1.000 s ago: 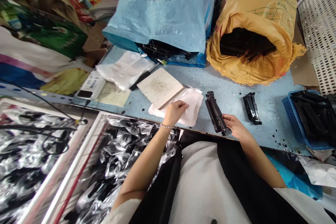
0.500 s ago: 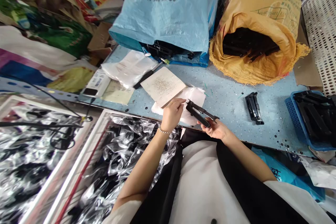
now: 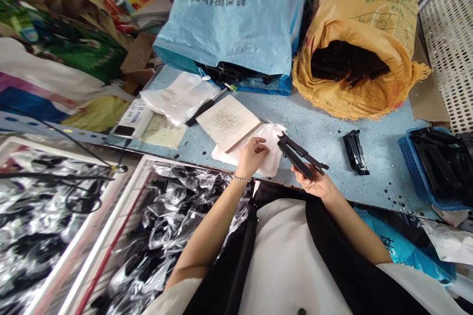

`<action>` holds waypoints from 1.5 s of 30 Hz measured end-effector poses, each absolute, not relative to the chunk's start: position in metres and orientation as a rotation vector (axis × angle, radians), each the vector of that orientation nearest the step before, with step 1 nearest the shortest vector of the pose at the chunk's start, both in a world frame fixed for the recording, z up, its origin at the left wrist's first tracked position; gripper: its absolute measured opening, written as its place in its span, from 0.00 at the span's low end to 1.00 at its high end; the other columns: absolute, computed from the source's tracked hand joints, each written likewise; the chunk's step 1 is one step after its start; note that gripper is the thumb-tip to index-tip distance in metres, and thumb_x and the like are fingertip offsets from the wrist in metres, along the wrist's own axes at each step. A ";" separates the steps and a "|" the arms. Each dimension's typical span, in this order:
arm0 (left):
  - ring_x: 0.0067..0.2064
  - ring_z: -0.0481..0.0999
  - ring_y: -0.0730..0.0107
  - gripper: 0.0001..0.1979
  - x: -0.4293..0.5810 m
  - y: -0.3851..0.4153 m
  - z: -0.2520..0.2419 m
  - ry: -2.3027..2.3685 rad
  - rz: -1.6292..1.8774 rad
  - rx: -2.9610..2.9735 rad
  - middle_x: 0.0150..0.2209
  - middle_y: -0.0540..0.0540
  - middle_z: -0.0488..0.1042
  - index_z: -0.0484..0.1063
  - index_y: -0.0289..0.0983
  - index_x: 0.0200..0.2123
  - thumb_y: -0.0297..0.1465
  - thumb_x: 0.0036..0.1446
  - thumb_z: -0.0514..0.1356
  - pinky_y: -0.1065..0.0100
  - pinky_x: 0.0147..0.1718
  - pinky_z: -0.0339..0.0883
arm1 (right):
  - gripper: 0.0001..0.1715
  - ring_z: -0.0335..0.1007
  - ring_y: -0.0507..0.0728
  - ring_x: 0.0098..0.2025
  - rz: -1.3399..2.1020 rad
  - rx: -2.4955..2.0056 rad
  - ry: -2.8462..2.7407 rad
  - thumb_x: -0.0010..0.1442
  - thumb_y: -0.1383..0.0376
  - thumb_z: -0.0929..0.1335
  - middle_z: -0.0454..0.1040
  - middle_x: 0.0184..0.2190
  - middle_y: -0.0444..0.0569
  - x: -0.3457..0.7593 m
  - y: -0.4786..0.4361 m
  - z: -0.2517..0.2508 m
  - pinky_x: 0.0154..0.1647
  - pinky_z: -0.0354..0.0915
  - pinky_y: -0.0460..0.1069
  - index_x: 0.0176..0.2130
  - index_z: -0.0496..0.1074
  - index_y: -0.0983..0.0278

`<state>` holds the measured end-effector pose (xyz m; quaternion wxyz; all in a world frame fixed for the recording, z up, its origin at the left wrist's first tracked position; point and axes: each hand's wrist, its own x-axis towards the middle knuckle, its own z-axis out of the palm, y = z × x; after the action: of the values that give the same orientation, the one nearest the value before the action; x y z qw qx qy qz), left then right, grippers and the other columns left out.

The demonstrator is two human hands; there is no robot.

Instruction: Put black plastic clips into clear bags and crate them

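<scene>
In my right hand (image 3: 316, 184) is a black hinged piece (image 3: 295, 157) with two long slim arms, gripped near its lower end and slanting up to the left. Its kind is unclear; it looks like a folding bracket. My left hand (image 3: 253, 155) hovers at the near side of a stack of clear plastic bags (image 3: 275, 150), fingers loosely bent and apart, nothing visible in them. A square, light-coloured board (image 3: 228, 123) with dark specks lies partly over the bags. Another folded black piece (image 3: 355, 152) rests on the table to the right.
A blue sack (image 3: 229, 24) and an open orange sack (image 3: 362, 93), both with black parts inside, stand at the back of the blue table (image 3: 314, 128). A blue basket (image 3: 410, 167) of black parts sits right. Plastic-wrapped pieces (image 3: 166, 206) fill the space below left.
My left hand has come off the upper end of the black piece and moved slightly right and down over the bags. My right hand has carried the piece to the right.
</scene>
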<state>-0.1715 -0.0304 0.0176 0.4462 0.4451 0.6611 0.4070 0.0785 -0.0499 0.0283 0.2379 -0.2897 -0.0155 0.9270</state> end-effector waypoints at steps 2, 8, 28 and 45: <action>0.32 0.78 0.68 0.17 -0.170 -0.030 0.017 1.655 1.013 1.082 0.29 0.50 0.77 0.69 0.37 0.42 0.29 0.48 0.67 0.65 0.37 0.70 | 0.14 0.64 0.45 0.22 2.631 -0.679 -0.052 0.71 0.64 0.63 0.74 0.28 0.46 0.076 -0.050 0.025 0.15 0.63 0.34 0.43 0.74 0.71; 0.33 0.77 0.70 0.12 -0.182 -0.032 0.029 1.669 1.189 1.081 0.31 0.50 0.75 0.66 0.38 0.36 0.30 0.49 0.66 0.66 0.36 0.71 | 0.21 0.69 0.46 0.23 2.657 -0.860 0.153 0.76 0.63 0.55 0.75 0.28 0.49 0.061 -0.051 0.005 0.19 0.69 0.36 0.47 0.71 0.73; 0.35 0.78 0.66 0.17 -0.210 -0.039 0.036 1.855 0.800 1.850 0.52 0.38 0.78 0.79 0.34 0.47 0.25 0.56 0.57 0.59 0.45 0.77 | 0.19 0.69 0.46 0.23 2.682 -0.750 0.196 0.76 0.62 0.58 0.76 0.30 0.50 0.051 -0.053 0.001 0.18 0.68 0.35 0.50 0.71 0.73; 0.63 0.71 0.55 0.28 -0.126 -0.096 0.061 1.183 1.012 2.193 0.61 0.34 0.69 0.60 0.39 0.68 0.26 0.66 0.56 0.53 0.60 0.72 | 0.04 0.71 0.54 0.34 1.624 -1.317 -1.309 0.57 0.66 0.73 0.75 0.30 0.44 0.032 -0.049 0.046 0.38 0.67 0.46 0.35 0.76 0.63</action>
<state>-0.1262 -0.0960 0.0610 0.2243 0.7946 0.4287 0.3667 0.0316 -0.0489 0.0459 0.3309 -0.5039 -0.5007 0.6212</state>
